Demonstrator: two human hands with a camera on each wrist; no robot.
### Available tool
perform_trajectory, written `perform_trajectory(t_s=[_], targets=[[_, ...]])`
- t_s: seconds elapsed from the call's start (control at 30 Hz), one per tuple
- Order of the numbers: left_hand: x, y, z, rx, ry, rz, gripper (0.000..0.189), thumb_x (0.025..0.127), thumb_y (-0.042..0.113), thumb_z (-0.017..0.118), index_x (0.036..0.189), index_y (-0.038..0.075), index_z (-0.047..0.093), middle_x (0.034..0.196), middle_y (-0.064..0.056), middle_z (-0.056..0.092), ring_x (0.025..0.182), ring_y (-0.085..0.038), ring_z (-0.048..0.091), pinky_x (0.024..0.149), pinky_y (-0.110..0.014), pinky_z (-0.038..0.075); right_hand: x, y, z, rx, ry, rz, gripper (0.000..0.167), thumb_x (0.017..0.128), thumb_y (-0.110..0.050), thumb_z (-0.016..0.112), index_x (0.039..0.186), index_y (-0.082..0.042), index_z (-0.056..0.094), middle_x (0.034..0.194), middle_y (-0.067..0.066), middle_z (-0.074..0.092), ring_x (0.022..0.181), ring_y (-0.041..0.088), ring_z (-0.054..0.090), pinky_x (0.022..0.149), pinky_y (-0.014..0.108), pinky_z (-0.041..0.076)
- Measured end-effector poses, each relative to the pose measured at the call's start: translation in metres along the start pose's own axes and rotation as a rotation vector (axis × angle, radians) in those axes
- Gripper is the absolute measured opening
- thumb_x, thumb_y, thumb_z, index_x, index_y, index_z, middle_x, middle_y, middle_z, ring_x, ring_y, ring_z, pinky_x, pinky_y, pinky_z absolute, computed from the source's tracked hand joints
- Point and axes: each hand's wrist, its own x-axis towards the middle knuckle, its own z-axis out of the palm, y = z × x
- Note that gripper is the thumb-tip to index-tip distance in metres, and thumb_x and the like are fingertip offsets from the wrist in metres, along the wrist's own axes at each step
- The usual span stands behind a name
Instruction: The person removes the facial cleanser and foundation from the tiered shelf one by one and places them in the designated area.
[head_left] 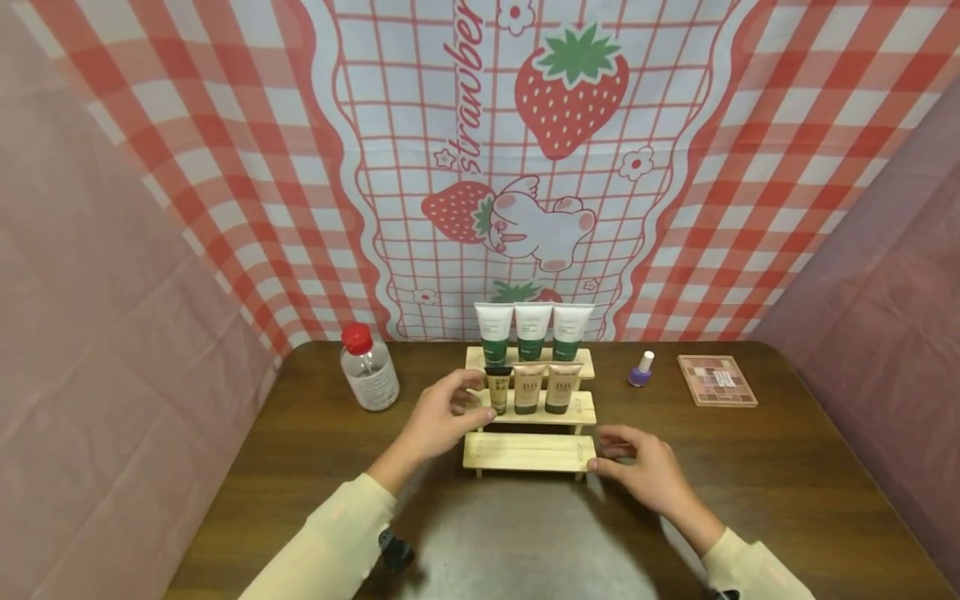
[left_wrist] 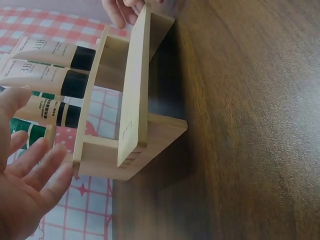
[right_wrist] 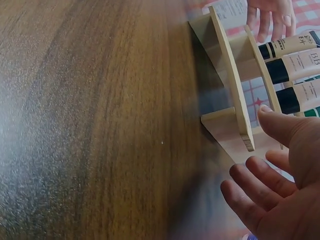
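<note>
A dark wood-grain table [head_left: 480, 542] with rounded far corners and a glossy sheen fills the lower view. Behind it hangs a red-and-white gingham cloth [head_left: 375, 125] printed with strawberries and a white cartoon animal, and dusky pink drapes [head_left: 90, 333] close in both sides. A clear bottle [head_left: 373, 385] with a red cap stands at the left; a purple nail polish bottle [head_left: 642, 371] and an eyeshadow palette [head_left: 717, 382] sit at the right.

The three-tier wooden stand [head_left: 529, 451] is at the middle of the table. Three white-and-green tubes [head_left: 532, 332] stand cap-down on its top tier; the middle tier holds two beige BB cream tubes [head_left: 528, 390] and, leftmost, a slimmer black-topped tube [head_left: 498, 392].

The left hand [head_left: 446, 417] is loosely spread beside the slim tube, gripping nothing. The right hand [head_left: 647, 468] is likewise relaxed, fingers apart and holding nothing, its thumb at the lowest tier's right end; whether it touches the wood, I cannot tell.
</note>
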Motion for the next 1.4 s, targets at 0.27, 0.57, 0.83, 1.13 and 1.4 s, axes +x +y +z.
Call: perform_trajectory(t_s=[0.27, 0.57, 0.83, 1.13, 1.4], targets=[[0.005, 0.005, 0.003, 0.014, 0.013, -0.007, 0.051, 0.089, 0.02, 0.082, 0.134, 0.007, 0.062, 0.128, -0.014, 0.068, 0.108, -0.031, 0.069, 0.09, -0.044, 0.059, 0.0, 0.0, 0.005, 0.02, 0.001, 0.012, 0.056, 0.08, -0.026, 0.089, 0.126, -0.002, 0.069, 0.109, 0.01, 0.076, 0.09, 0.017, 0.076, 0.081, 0.033, 0.061], [0.013, 0.011, 0.008, 0.026, 0.022, -0.009, 0.037, 0.087, 0.018, 0.083, 0.12, 0.01, 0.067, 0.112, -0.006, 0.072, 0.105, -0.028, 0.07, 0.087, -0.039, 0.061, 0.0, -0.001, 0.009, 0.023, 0.006, 0.014, 0.048, 0.081, -0.022, 0.089, 0.12, 0.0, 0.072, 0.102, 0.01, 0.077, 0.083, 0.014, 0.075, 0.073, 0.023, 0.058], [0.019, 0.014, 0.012, 0.016, 0.018, 0.004, 0.03, 0.087, 0.014, 0.082, 0.113, 0.011, 0.069, 0.105, -0.006, 0.074, 0.099, -0.023, 0.072, 0.082, -0.033, 0.061, -0.001, -0.003, 0.01, 0.028, 0.014, 0.027, 0.045, 0.08, -0.017, 0.089, 0.119, -0.001, 0.073, 0.101, 0.01, 0.078, 0.083, 0.014, 0.076, 0.073, 0.022, 0.057], [0.019, 0.013, 0.013, 0.068, 0.023, -0.017, 0.021, 0.089, 0.014, 0.081, 0.106, 0.012, 0.069, 0.1, -0.004, 0.073, 0.096, -0.021, 0.071, 0.082, -0.033, 0.06, -0.001, -0.004, 0.012, 0.075, 0.001, 0.084, 0.044, 0.08, -0.013, 0.088, 0.119, -0.001, 0.072, 0.099, 0.009, 0.077, 0.083, 0.015, 0.075, 0.072, 0.022, 0.057], [0.018, 0.016, 0.012, 0.105, 0.033, -0.046, 0.016, 0.09, 0.019, 0.081, 0.097, 0.016, 0.067, 0.097, -0.001, 0.073, 0.093, -0.019, 0.071, 0.077, -0.033, 0.06, 0.002, -0.005, 0.011, 0.082, -0.005, 0.095, 0.043, 0.078, -0.009, 0.088, 0.116, 0.001, 0.071, 0.093, 0.007, 0.076, 0.08, 0.016, 0.073, 0.071, 0.022, 0.057]])
